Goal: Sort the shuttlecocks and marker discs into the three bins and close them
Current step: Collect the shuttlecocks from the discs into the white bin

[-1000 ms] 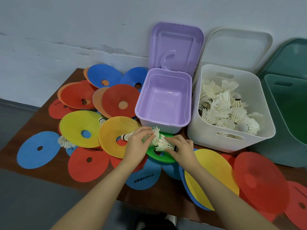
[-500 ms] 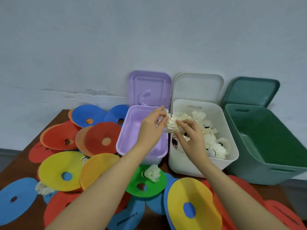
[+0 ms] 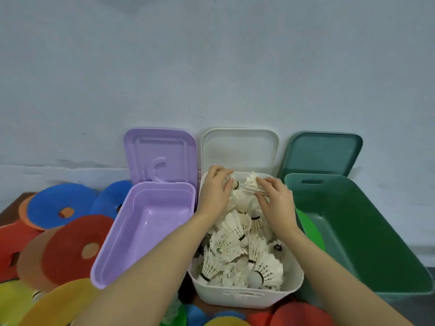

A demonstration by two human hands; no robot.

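Yellow disc (image 3: 14,302) cut by left edge, green bin (image 3: 386,243) partly cropped right

Three open bins: purple bin (image 3: 150,229) left, white bin (image 3: 244,295) middle, green bin (image 3: 367,234) right. Three raised lids. Shuttlecocks (image 3: 237,238) in white bin: a dozen or so, exact count unclear. Two hands. Marker discs (image 3: 70,252): about ten visible, overlapping

Lighting: soft, even, moderately bright; source not visible. Shadows: faint. Glare: none. Image: slightly soft throughout, wide-angle bending at edges, marker discs (image 3: 70,252) near lower-left edge smeared.
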